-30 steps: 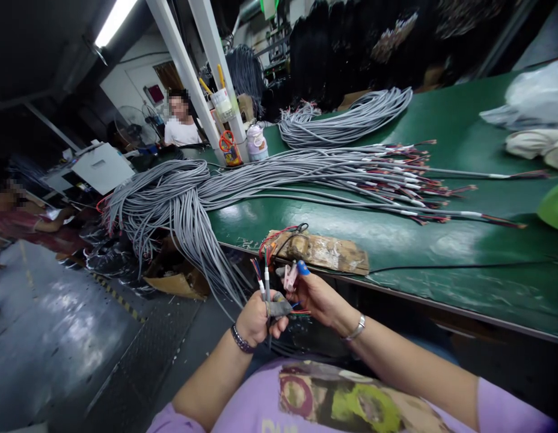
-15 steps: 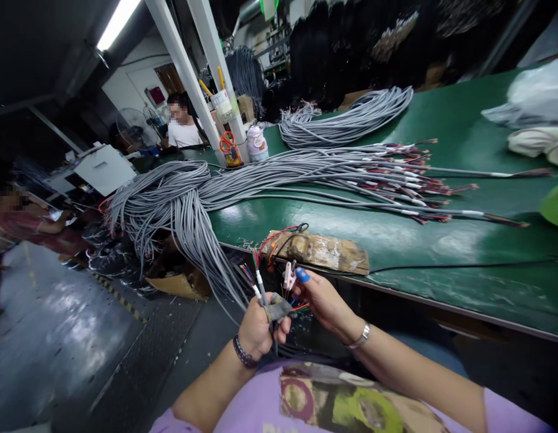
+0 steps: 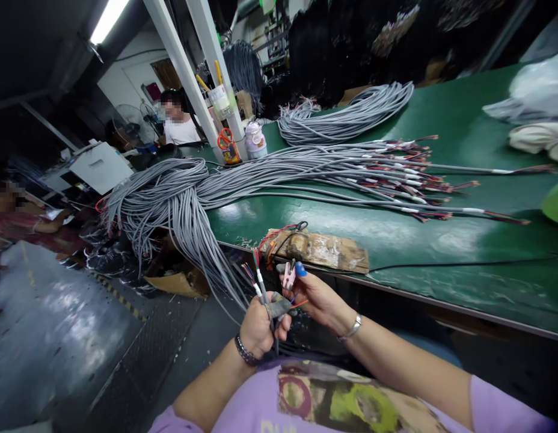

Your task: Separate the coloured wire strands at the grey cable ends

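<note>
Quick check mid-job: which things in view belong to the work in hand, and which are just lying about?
Belongs:
grey cables, in the left hand
pink clip, in the right hand
cable bundle on the green bench, likely: matching grey
wooden board, perhaps: beside the hands

Apparently lying about:
lilac bottle
clear plastic bag
pale cloth

One view, head-worn. Looks from above, near side of table [image 3: 450, 240], forward and down across it, frame tilted. Table close; floor [image 3: 49, 337] left of table also in view.
</note>
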Demonstrator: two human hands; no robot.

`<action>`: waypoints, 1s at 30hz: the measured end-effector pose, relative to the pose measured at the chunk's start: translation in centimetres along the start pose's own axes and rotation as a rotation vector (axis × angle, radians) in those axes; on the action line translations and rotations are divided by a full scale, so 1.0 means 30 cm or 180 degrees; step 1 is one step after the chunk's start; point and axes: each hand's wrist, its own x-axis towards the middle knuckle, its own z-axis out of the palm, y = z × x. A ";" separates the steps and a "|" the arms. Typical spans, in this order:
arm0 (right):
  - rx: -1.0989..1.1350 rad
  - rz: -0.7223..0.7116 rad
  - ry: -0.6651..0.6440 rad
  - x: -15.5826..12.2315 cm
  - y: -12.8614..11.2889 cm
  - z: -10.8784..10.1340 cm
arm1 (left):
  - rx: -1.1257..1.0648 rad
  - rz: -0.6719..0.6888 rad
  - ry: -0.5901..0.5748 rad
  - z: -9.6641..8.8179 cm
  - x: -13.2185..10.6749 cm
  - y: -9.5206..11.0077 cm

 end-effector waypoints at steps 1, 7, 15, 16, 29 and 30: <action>0.0014 0.0011 0.0004 0.000 0.001 0.000 | 0.0007 -0.0013 0.0008 0.000 0.001 -0.001; 0.0049 0.0170 -0.0122 -0.017 -0.007 -0.002 | 0.0006 0.0063 0.0007 0.004 -0.012 -0.003; -0.0092 0.0295 -0.0334 -0.029 -0.027 -0.006 | 0.0067 0.0380 0.0080 0.002 -0.051 -0.024; -0.0138 0.0240 -0.0336 -0.030 -0.029 -0.007 | 0.0058 0.0421 0.0109 0.003 -0.051 -0.025; -0.2092 0.0371 -0.0572 -0.099 -0.059 -0.011 | 0.0724 0.0489 0.0277 -0.002 -0.040 -0.054; -0.2104 0.0357 -0.0612 -0.097 -0.059 -0.013 | 0.0726 0.0476 0.0262 -0.003 -0.040 -0.056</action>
